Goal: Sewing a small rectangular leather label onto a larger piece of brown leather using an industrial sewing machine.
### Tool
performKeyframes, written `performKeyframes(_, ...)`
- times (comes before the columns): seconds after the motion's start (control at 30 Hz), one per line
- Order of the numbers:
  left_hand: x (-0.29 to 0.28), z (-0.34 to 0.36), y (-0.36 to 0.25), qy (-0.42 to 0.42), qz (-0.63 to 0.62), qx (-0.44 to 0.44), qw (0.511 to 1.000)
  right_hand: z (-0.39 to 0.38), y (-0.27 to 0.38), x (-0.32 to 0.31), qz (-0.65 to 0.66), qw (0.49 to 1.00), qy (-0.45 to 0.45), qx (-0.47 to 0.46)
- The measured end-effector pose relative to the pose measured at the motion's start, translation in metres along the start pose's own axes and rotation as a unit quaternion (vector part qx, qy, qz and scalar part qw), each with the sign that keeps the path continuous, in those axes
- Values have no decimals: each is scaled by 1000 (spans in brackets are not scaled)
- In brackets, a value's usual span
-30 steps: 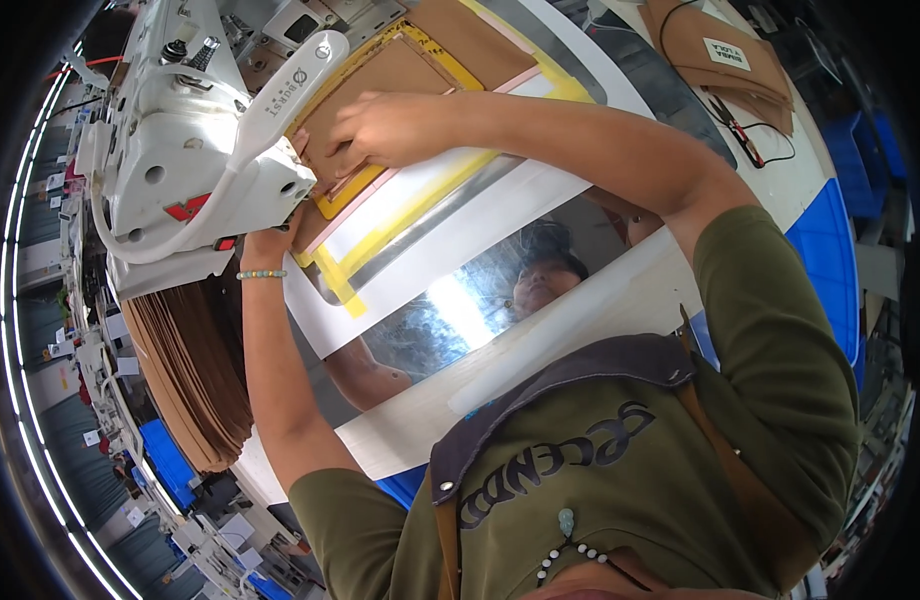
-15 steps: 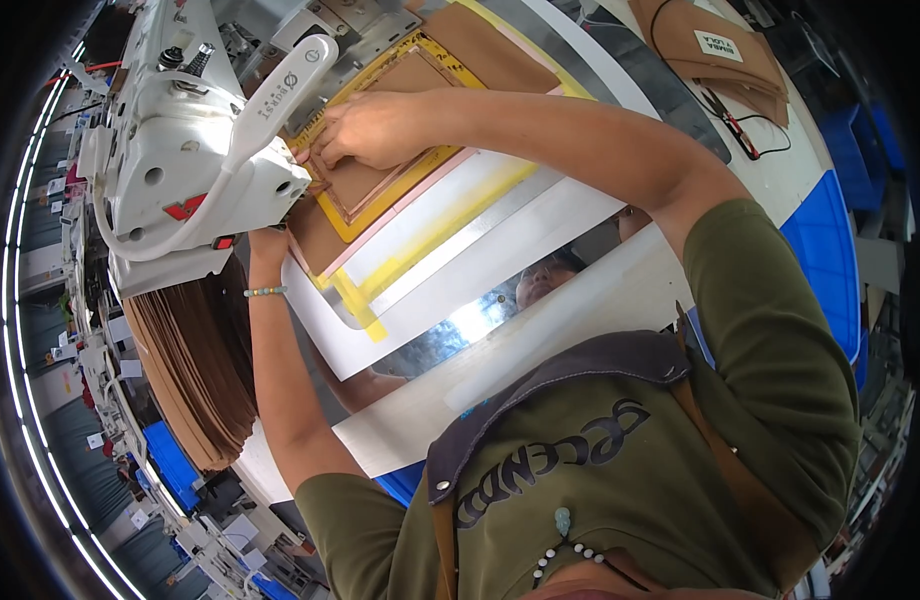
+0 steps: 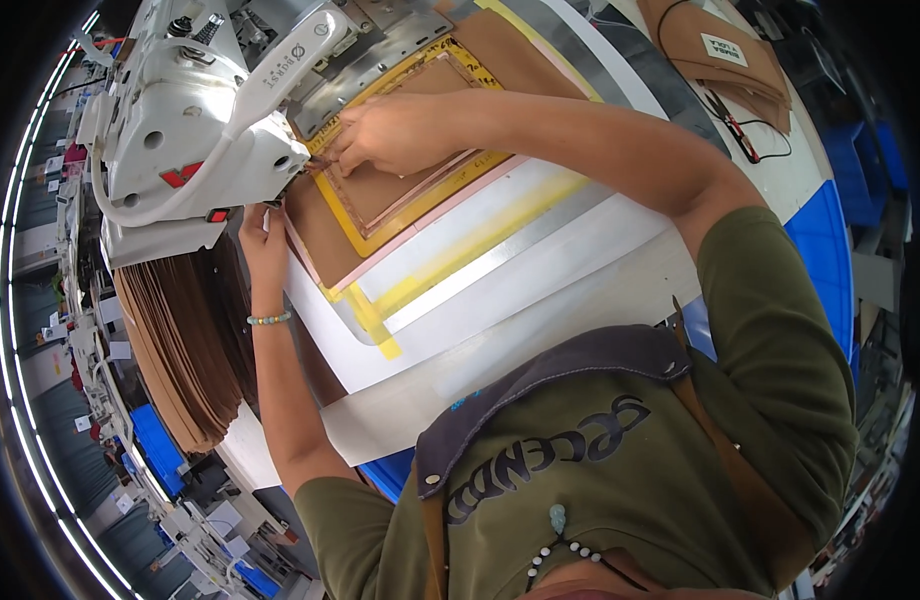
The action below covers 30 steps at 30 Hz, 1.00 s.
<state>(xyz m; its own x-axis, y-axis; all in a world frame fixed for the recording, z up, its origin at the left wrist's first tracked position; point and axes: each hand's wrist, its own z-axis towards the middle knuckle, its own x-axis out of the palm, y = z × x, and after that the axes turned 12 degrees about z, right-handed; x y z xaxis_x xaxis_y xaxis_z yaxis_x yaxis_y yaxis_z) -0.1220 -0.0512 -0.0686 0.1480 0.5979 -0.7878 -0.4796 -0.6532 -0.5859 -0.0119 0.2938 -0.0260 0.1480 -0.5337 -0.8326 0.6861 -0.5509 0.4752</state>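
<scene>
A brown fabric piece (image 3: 380,190) lies inside a yellow-taped template frame (image 3: 360,240) on the white machine bed (image 3: 540,270). My right hand (image 3: 385,135) reaches across and presses the brown piece, fingertips pinched near the needle area of the white sewing machine head (image 3: 195,110). My left hand (image 3: 263,240) rests at the frame's left edge, just under the machine head, fingers touching the brown material. A beaded bracelet sits on my left wrist.
A tall stack of brown fabric pieces (image 3: 180,340) stands at the left beside the machine. More brown pieces with a white label (image 3: 725,50) lie at the far right, next to a black cable. Blue bins (image 3: 160,450) sit on the floor at lower left.
The template frame with the brown piece has slid down and toward me under the machine head. My right hand moved with it toward the needle; my left hand rose to the frame's edge.
</scene>
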Motion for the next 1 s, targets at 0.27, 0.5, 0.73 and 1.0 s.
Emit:
performKeyframes(0.27,1,-39,-94,-24,148,176,973,-35,20,-27,-76,995,56,23)
performKeyframes(0.5,10,-53,-134,16,185,235,954,-134,-11,-32,-201,971,-98,89)
performKeyframes(0.73,33,-41,-158,58,272,302,912,-131,-7,-28,-213,962,-156,65)
performKeyframes(1.0,35,-43,-158,70,292,290,909,-128,7,-33,-286,939,-166,90)
